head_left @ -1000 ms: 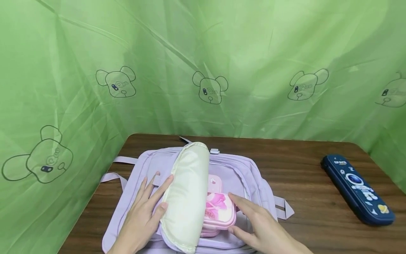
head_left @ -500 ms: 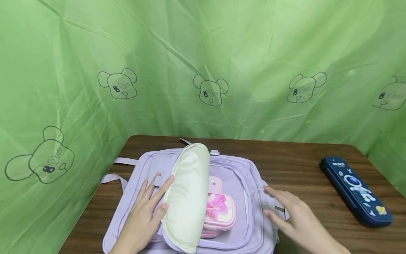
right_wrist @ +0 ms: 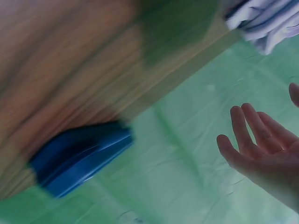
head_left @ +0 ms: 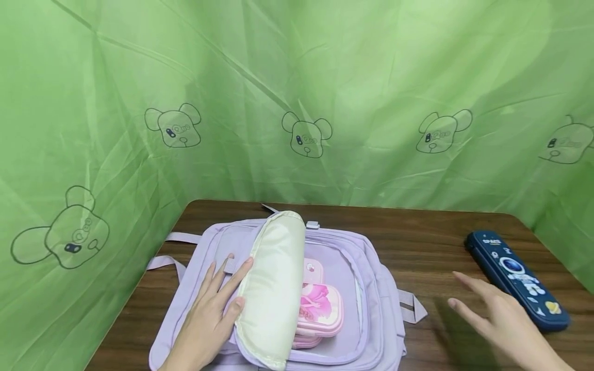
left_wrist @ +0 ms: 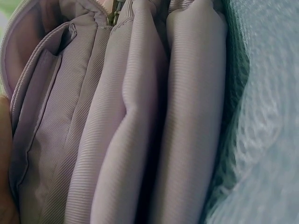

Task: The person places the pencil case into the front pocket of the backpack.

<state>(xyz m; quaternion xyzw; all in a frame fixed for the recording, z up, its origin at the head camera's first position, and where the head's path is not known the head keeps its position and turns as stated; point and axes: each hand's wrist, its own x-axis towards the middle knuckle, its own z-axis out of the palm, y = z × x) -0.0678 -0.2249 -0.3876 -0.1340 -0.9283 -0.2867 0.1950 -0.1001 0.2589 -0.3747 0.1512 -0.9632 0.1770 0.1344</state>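
A lilac backpack [head_left: 385, 304] lies on the table with its front pocket unzipped and the cream-lined flap [head_left: 271, 293] folded to the left. My left hand [head_left: 209, 309] rests spread on the bag, fingertips along the flap's edge. In the left wrist view, lilac fabric folds [left_wrist: 117, 126] fill most of the frame. Two pink cases, the upper with a flower print [head_left: 321, 308], lie in the pocket, partly hidden by the flap. My right hand [head_left: 503, 322], holding nothing, is over the table just left of a navy pencil case [head_left: 524, 281] with an astronaut design.
The dark wooden table [head_left: 427, 242] reaches back to a green cloth screen [head_left: 371, 170] printed with bear heads. Straps stick out from the bag's left side, and a strap loop [head_left: 413, 306] lies at its right. Light-blue mesh [left_wrist: 266, 112] shows in the left wrist view.
My right hand has left the flower-print pink case and moved right across the table to beside the navy pencil case. The left hand keeps its place on the bag.
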